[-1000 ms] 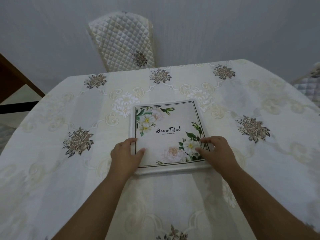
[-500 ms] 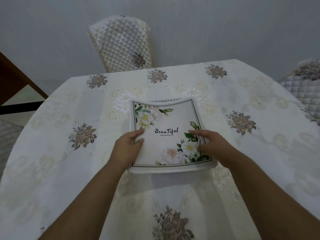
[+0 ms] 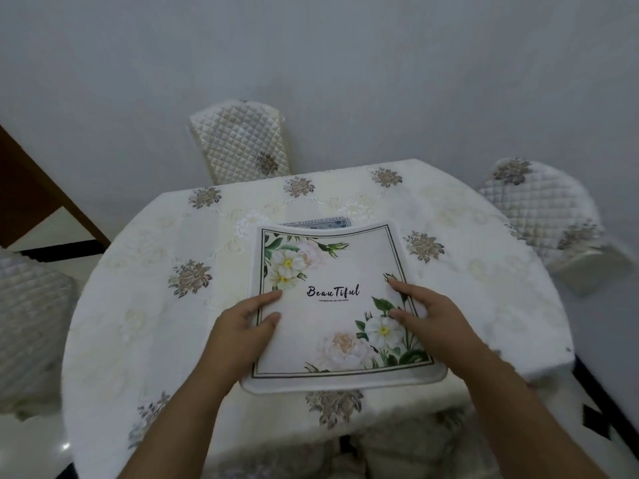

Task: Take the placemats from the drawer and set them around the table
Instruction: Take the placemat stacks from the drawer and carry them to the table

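Two-handed grip on soft (floral) placemat [image 3: 332, 305]

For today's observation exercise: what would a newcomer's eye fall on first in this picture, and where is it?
The floral placemat printed "Beautiful", at the table's near middle, draws the eye first, with the left hand and right hand gripping its side edges. A blue-printed mat peeks out beneath its far edge. Quilted chairs ring the cream embroidered tablecloth.
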The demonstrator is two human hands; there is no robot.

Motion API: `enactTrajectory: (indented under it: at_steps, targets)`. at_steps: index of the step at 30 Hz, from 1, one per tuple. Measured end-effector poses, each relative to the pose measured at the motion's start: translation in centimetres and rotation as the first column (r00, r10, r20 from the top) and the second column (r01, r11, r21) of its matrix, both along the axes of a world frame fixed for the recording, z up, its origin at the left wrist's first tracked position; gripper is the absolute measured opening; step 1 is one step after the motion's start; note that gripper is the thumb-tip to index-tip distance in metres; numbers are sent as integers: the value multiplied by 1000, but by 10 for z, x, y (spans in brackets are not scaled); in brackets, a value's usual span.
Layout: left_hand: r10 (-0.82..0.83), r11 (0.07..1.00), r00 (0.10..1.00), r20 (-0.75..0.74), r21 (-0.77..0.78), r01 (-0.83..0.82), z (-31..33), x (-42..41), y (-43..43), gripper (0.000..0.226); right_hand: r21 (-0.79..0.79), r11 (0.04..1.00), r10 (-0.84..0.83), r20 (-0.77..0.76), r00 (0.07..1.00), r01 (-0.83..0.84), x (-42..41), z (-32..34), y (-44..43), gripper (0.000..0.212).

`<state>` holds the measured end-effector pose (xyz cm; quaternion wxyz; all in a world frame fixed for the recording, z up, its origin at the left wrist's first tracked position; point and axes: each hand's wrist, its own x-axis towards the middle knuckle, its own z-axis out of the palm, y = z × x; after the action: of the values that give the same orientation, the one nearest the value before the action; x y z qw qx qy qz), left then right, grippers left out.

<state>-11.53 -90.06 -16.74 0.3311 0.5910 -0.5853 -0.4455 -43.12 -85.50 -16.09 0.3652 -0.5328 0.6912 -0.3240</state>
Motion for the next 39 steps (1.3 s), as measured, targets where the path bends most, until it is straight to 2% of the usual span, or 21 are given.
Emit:
enactTrajectory:
  at_steps: [6, 9, 14, 20, 25, 31, 36, 39]
  targets:
    - [-244, 969, 969, -23, -48, 243, 27, 15, 78, 34, -57, 979, -194, 2, 981, 194, 26, 30, 146, 57]
    - [-342, 940, 938, -58, -38, 340, 29, 16, 114, 33, -67, 950, -309, -46, 950, 305, 49, 29, 221, 62]
    - [-523, 852, 851, -43, -57, 520, 35, -7, 174, 33, -50, 857, -514, -22, 857, 513, 66, 30, 334, 55]
    - [-721, 688, 692, 27, -90, 720, 57, -70, 238, 33, -60, 693, -716, 58, 696, 718, 51, 43, 452, 53]
    - [-795, 597, 605, 47, -112, 794, 64, -139, 297, 33, -80, 584, -799, 114, 590, 807, 18, 47, 533, 53]
    - [-843, 532, 538, 24, -112, 839, 65, -233, 390, 33, -59, 486, -869, 74, 489, 872, -47, 50, 638, 55]
    - [-861, 500, 508, 15, -154, 852, 57, -306, 459, 33, -52, 456, -889, 32, 458, 889, -111, 51, 707, 56]
    - [-864, 488, 503, 38, -185, 853, 51, -337, 491, 36, -32, 472, -882, -16, 471, 881, -145, 53, 736, 57]
